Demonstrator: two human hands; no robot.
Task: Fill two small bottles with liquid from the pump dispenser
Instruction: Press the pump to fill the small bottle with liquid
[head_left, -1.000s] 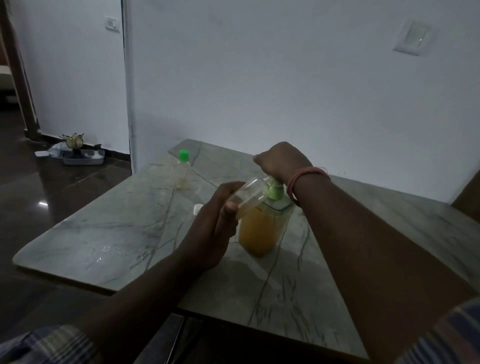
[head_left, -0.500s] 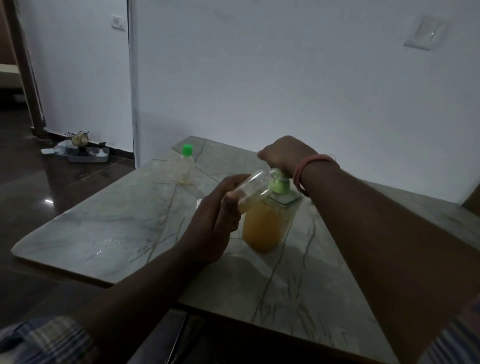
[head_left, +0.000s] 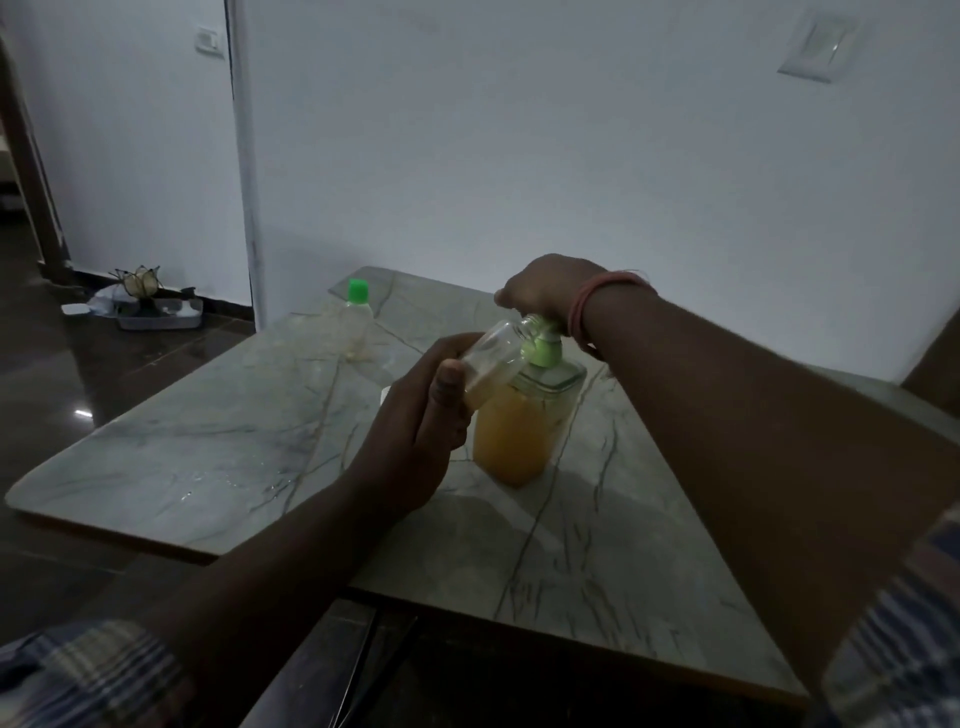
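Observation:
A square clear pump dispenser with orange liquid and a green pump stands mid-table. My right hand rests on top of the pump head, fingers curled over it. My left hand grips a small clear bottle, uncapped and tilted, its mouth up against the green spout. A little yellowish liquid lies in the bottle's lower end. A second small clear bottle with a green cap stands at the table's far left corner.
The marble table has a rounded left corner and a near edge close to me. A small white cap lies behind my left hand. A tray with clutter sits on the dark floor by the wall.
The view shifted slightly; both hands stay at the dispenser. The pump head and my right hand sit a little higher than one second ago.

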